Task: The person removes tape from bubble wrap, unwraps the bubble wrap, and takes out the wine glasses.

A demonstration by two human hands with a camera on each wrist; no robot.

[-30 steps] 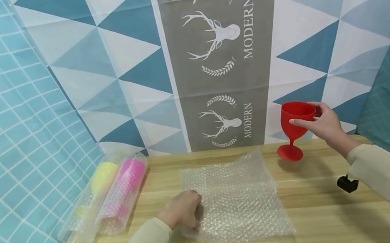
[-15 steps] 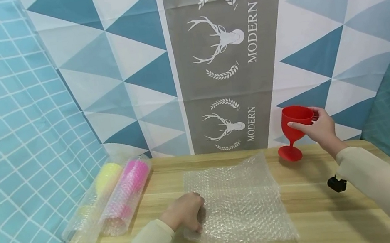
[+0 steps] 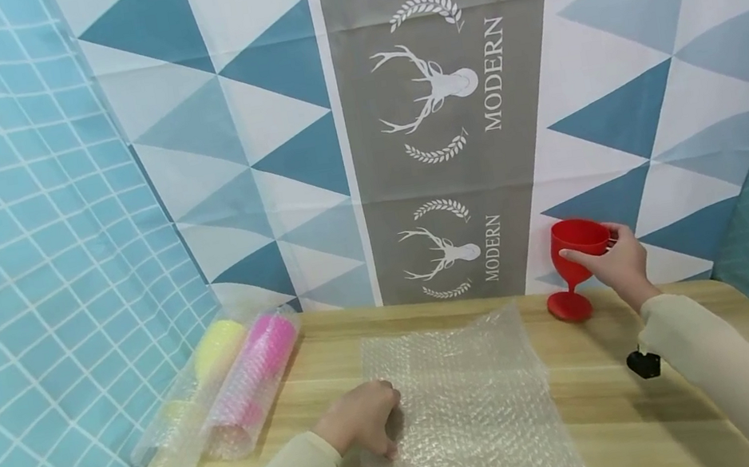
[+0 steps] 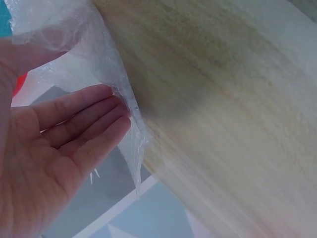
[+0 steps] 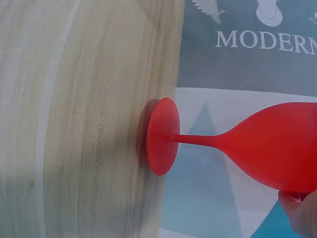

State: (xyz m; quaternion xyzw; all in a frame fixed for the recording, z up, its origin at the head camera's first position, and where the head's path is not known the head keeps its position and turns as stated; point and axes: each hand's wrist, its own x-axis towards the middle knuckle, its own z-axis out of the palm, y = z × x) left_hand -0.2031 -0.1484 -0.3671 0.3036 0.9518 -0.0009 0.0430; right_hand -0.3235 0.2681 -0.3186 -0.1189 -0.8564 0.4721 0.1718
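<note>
Opaque red stemmed goblet point(image 3: 572, 275) in the right hand point(image 3: 617, 262), left hand point(image 3: 364, 417) at the bubble wrap

The right hand holds the goblet by its bowl, thumb on the near side and fingers curled round the far side near the rim. The goblet is roughly upright at the back right of the pale wood-grain counter point(image 3: 606, 401), its round foot right at the surface; whether the two touch cannot be told.

The sheet of clear bubble wrap point(image 3: 473, 404) lies spread over the middle of the counter, to the left of the goblet and apart from it. The left hand is at its left edge, fingers nearly straight and the thumb well away from them, the film around the thumb and against the fingertips; no firm grip shows.

Two bubble-wrapped rolls, one yellow point(image 3: 197, 389) and one pink point(image 3: 252, 385), lie side by side at the counter's left end. A small black object point(image 3: 644, 364) shows beneath the cream right sleeve point(image 3: 720, 359). Behind stands a printed triangle-patterned cloth point(image 3: 447, 182) with a grey band lettered "MODERN".
</note>
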